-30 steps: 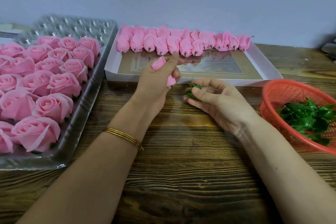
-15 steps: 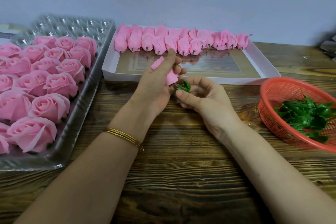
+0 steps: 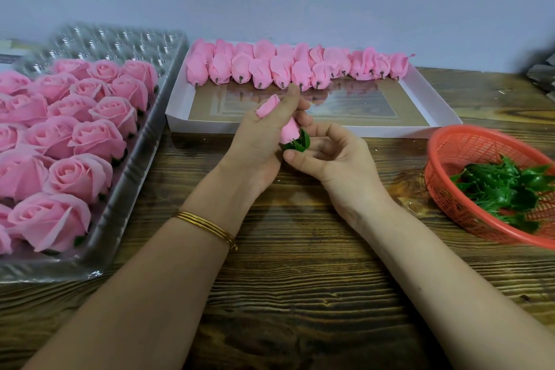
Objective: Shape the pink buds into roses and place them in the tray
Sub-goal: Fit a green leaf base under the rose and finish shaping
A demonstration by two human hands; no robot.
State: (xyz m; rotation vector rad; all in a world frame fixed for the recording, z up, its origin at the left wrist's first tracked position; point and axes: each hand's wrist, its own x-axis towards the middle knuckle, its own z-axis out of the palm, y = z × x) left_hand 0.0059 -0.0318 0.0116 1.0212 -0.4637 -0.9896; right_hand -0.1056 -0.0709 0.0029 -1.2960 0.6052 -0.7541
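My left hand (image 3: 260,141) grips a closed pink bud (image 3: 270,106) above the wooden table, its tip poking out past the thumb. My right hand (image 3: 333,156) pinches a green leaf base (image 3: 297,143) and holds it against the bud's lower end. A clear plastic tray (image 3: 132,159) on the left carries several shaped pink roses (image 3: 81,174). A white box (image 3: 432,105) behind my hands has a row of several unshaped pink buds (image 3: 285,67) along its far side.
A red mesh basket (image 3: 450,141) with several green leaf bases (image 3: 504,186) stands at the right. The tray's far rows show empty cups (image 3: 114,42). A grey wall runs behind the table. A gold bangle (image 3: 207,227) circles my left wrist.
My right hand has brought the green leaf base up from the table to the bud's lower end. My left hand has kept its hold on the bud.
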